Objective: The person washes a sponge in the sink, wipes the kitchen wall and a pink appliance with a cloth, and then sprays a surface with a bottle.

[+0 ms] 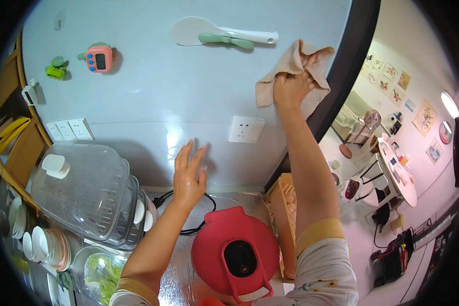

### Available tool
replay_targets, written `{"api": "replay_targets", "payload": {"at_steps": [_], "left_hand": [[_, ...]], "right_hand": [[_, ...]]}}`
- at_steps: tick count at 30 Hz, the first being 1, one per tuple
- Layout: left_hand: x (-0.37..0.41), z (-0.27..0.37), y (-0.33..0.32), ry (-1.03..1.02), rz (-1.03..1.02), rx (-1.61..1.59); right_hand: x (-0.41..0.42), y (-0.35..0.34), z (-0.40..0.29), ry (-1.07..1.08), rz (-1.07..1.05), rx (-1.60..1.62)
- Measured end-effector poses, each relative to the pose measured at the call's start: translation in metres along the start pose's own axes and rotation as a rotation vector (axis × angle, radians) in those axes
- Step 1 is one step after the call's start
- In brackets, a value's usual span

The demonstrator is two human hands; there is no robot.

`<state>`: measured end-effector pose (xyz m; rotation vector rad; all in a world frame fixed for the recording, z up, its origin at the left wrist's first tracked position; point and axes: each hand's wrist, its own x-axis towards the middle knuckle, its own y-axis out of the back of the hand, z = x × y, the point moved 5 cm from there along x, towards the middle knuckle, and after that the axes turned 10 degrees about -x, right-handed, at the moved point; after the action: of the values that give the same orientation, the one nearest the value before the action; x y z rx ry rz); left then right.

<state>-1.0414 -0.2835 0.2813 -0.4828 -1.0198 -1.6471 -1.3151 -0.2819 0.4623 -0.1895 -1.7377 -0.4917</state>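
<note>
My right hand (293, 90) grips a beige cloth (266, 91) against the pale blue wall panel (149, 76), close to its dark right-hand edge strip (348, 61). Folds of the cloth hide part of the fingers. Lower down, my left hand (189, 179) is raised before the wall with fingers apart and nothing in it; whether its fingertips touch the panel I cannot tell. A white rice paddle (197, 30) with a light green piece (225, 39) is on the wall above. Between my hands is a white wall socket (246, 129).
Below stands a red round electric pan (210, 256), beside an orange basket (283, 225). A clear-lidded steamer (80, 187), bowls (44, 244) and leafy greens (103, 273) fill the left. A black cord (213, 202) lies behind. The wall also bears a pink timer (99, 58).
</note>
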Motion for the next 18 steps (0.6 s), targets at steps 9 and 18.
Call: {"api": "replay_targets", "payload": {"at_steps": [9, 18], "left_hand": [[-0.1, 0.022, 0.01, 0.195, -0.184, -0.259], [-0.127, 0.064, 0.026, 0.183, -0.202, -0.544]], "right_hand": [[-0.006, 0.004, 0.018, 0.391, -0.024, -0.322], [0.269, 0.004, -0.054, 0.048, -0.452, -0.136]]}}
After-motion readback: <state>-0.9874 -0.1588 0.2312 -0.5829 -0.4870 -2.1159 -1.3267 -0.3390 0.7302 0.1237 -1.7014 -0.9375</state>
